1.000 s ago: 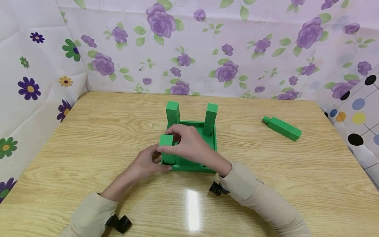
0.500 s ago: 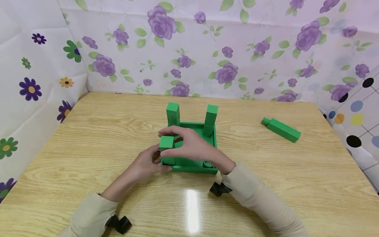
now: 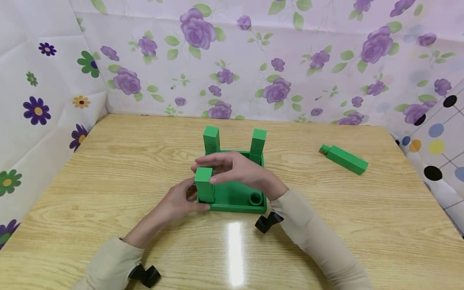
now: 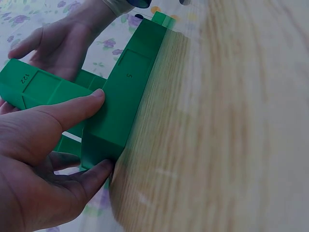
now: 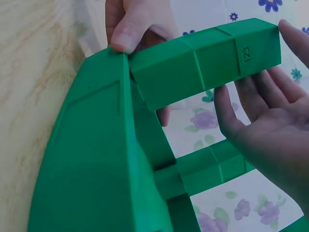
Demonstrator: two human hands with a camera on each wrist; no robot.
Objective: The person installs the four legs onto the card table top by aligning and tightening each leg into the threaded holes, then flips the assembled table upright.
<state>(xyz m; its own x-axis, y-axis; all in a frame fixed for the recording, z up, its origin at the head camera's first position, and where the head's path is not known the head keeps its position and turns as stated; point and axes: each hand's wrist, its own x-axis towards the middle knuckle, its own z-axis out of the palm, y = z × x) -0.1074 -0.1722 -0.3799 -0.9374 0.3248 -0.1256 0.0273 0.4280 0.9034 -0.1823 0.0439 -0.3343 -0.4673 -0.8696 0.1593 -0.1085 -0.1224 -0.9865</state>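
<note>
A green rectangular tray-like base [image 3: 232, 208] with a raised rim lies on the table. Three square green legs stand upright at its corners: the front left leg [image 3: 204, 189], the back left leg [image 3: 212, 139] and the back right leg [image 3: 258, 141]. My left hand [image 3: 178, 199] grips the base's front left corner, its thumb beside the leg's foot in the left wrist view. Around the front left leg my right hand [image 3: 239, 171] is loosely spread; its thumb is at the leg's side and its fingers reach past behind. A round threaded socket [image 3: 255, 198] shows at the front right corner.
Another square green leg [image 3: 346, 160] with a threaded end lies on its side at the table's right. The wooden table [image 3: 145, 161] meets floral cloth walls [image 3: 246, 52] at the back and sides. Black camera mounts [image 3: 145, 275] sit at both wrists.
My right hand has loosened round the front left leg and turned, its thumb drawing back to the right. The corner socket has come into sight. My left hand has stayed in place.
</note>
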